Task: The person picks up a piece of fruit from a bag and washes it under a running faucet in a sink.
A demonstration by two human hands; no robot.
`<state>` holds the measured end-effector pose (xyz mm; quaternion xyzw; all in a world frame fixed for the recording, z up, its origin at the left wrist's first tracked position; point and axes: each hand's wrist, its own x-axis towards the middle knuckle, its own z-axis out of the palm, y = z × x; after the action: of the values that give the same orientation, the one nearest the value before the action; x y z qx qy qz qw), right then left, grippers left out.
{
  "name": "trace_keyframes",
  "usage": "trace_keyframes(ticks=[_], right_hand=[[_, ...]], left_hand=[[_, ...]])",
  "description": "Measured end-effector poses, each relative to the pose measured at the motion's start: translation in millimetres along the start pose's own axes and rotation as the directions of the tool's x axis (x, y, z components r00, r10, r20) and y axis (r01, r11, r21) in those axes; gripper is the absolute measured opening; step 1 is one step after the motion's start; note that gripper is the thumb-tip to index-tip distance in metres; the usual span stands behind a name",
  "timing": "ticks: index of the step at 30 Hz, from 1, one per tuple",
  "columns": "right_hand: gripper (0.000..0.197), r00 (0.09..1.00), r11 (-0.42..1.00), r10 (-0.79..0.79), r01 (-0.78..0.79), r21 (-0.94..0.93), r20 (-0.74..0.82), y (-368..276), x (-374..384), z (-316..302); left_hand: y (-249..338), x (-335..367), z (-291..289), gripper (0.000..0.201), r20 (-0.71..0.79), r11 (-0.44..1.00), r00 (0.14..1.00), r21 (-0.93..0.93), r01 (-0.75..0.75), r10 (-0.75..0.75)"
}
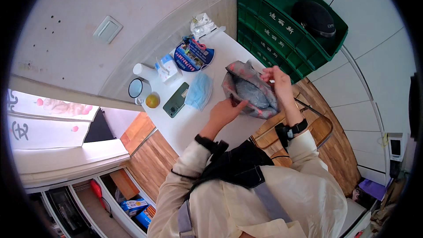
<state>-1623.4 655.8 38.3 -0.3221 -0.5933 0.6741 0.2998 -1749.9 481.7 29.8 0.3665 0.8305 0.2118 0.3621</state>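
Observation:
A soft grey cloth bag (255, 95) with a pink pattern lies on the white table (176, 134), its mouth open toward me and its grey inside showing. My left hand (224, 113) is closed on the bag's near left edge, with the thumb at the opening. Over the bag's far right edge is my right hand (281, 82), its fingers bent together. A small white thing (272, 81) shows at those fingertips, too small to name. Left of the bag lie a light blue face mask (199, 91) and a dark green phone (176, 100).
Along the wall side stand an enamel mug (137, 89), a greenish-yellow fruit (152, 101), a white cup (143, 71), a tissue pack (168, 69) and a round blue fan (190, 57). Stacked green crates (275, 28) holding a black cap (313, 17) rise behind the bag. A folding chair (324, 128) stands at right.

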Motion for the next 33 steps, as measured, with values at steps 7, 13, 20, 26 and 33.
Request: trace_keyframes(ticks=[7, 13, 20, 26, 33], right_hand=[[0.019, 0.994, 0.921, -0.063, 0.025, -0.388, -0.086, 3, -8, -12], [0.020, 0.982, 0.957, -0.009, 0.064, -0.284, 0.191, -47, -46, -1], [0.023, 0.905, 0.339, 0.186, 0.307, -0.889, 0.383, -4, -102, -1], [0.019, 0.925, 0.193, 0.279, 0.211, -0.958, 0.259, 34, -114, 10], [0.010, 0.815, 0.129, 0.272, 0.496, -0.859, 0.512, 38, -104, 11]], left_hand=[[-38, 27, 10, 0.034, 0.021, 0.929, 0.999, -0.368, -0.033, 0.044], [-56, 5, -10, 0.015, -0.111, 0.827, 0.933, -0.434, -0.356, 0.343], [-69, -7, -13, 0.018, -0.081, 0.900, 0.958, -0.330, -0.286, 0.275], [-82, -1, -3, 0.016, -0.124, 0.735, 0.978, -0.645, -0.209, 0.170], [-70, -12, -5, 0.014, -0.100, 0.813, 0.970, -0.530, -0.240, 0.221]])
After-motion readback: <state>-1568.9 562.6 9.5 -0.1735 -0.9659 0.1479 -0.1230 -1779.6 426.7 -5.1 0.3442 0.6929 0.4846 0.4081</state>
